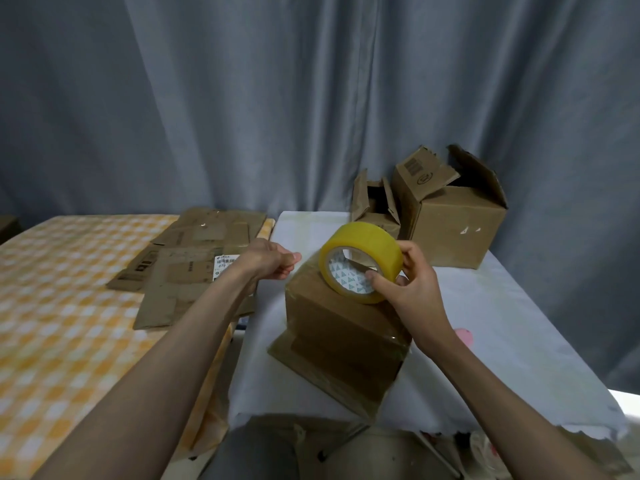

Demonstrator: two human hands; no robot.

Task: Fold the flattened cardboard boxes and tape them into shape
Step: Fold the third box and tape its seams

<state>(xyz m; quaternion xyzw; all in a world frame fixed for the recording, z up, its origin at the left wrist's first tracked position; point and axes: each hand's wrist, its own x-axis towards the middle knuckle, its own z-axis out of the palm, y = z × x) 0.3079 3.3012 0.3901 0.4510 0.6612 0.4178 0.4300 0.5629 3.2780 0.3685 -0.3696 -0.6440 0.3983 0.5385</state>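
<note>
A folded brown cardboard box (341,344) stands in the middle of the white-covered table (502,323), with shiny tape over its faces. Above the box's top, my right hand (407,282) holds a yellow tape roll (362,261), thumb inside the core. My left hand (272,259) hovers just left of the box's top edge with fingers pinched together; whether a clear tape end is between them is too faint to tell. Flattened cardboard boxes (194,268) lie in a pile on the orange checked surface (62,306) to the left.
Two assembled boxes with open flaps stand at the table's far right: a small one (375,206) and a larger one (453,213). A grey curtain (277,98) hangs behind. A pink object (464,336) peeks out beside my right forearm.
</note>
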